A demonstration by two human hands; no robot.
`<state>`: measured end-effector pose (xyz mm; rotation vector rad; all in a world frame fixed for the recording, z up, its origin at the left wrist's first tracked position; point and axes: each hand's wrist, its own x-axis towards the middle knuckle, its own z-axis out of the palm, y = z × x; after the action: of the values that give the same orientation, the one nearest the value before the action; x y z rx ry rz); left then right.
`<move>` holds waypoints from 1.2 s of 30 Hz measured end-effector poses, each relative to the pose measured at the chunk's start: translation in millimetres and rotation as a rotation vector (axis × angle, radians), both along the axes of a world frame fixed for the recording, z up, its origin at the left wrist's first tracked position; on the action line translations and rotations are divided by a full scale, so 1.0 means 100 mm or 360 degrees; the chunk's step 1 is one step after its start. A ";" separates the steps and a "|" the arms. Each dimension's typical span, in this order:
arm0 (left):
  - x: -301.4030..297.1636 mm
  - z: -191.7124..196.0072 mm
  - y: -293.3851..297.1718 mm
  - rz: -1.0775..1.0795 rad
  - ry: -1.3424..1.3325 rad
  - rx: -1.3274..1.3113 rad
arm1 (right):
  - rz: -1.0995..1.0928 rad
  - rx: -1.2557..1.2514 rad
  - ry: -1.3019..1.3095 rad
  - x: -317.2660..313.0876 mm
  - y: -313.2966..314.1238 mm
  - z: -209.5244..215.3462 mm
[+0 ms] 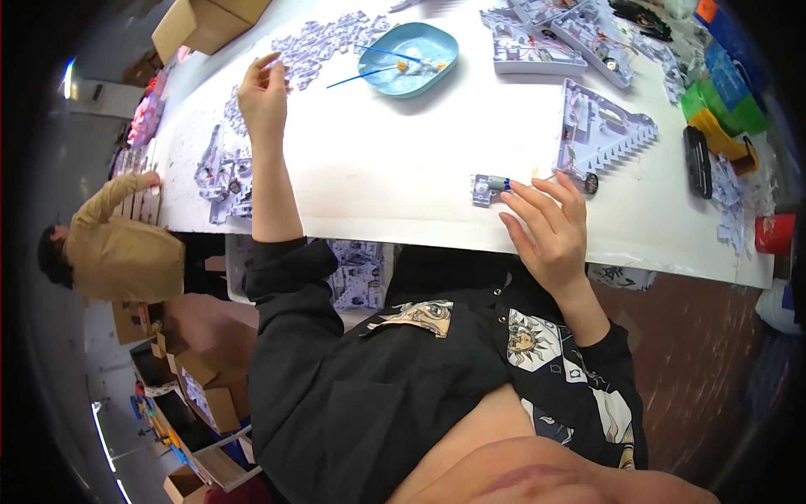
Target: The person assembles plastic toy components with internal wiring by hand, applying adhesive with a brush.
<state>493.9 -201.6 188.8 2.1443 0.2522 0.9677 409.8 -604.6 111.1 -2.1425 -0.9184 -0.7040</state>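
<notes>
My left hand [264,97] reaches over the left side of the table, beside a spread of small grey plastic parts [323,46]. Its fingers are bent together at the tips; whatever they pinch is too small to make out. To the right, my right hand [550,225] rests low over the table with its fingers stretched out. Its fingertips are at a small grey plastic unit [482,190] with a blue cylindrical motor [499,184]. Just beyond that hand lies a triangular grey plastic housing [604,126] with a toothed edge, wires and a small black wheel [591,182].
A blue dish [424,80] holds white paste and two blue sticks. More grey housings [537,50] lie at the far right, near a black case [697,161] and coloured bins [726,101]. Grey assemblies [225,176] sit by my left forearm. Another person [126,239] stands left.
</notes>
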 end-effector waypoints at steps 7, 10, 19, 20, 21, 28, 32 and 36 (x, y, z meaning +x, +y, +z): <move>-0.07 -0.40 0.56 0.0129 0.0493 0.0108 | 0.0027 0.0002 -0.0031 -0.02 0.04 -0.03; -0.02 -0.41 0.78 0.0253 0.0601 0.0253 | 0.0019 -0.0013 -0.0053 -0.02 0.04 -0.04; 0.07 -0.48 0.72 0.0149 0.0499 0.0446 | 0.0047 0.0161 -0.0135 -0.03 -0.11 -0.01; -0.09 -0.32 0.54 0.0266 0.0449 0.0527 | 0.0038 0.0207 -0.0120 0.00 -0.12 0.04; -0.19 -0.28 0.47 0.0174 0.0333 0.0407 | 0.0032 0.0256 -0.0103 0.06 -0.16 0.08; -0.78 -0.03 -0.75 -0.0182 -0.0037 0.0137 | -0.0762 -0.0339 -0.0033 1.39 -1.19 0.53; -1.02 -0.28 -0.98 -0.0316 -0.0073 -0.0019 | -0.1170 -0.0666 0.0018 2.50 -1.87 0.26; -1.17 -0.45 -1.01 -0.0276 0.0101 -0.0163 | -0.1358 -0.0798 0.0000 3.18 -1.80 0.10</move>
<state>376.7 -302.2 143.6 2.0671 0.1404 0.7726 727.5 -784.7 121.1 -3.0089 -0.1224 -0.9309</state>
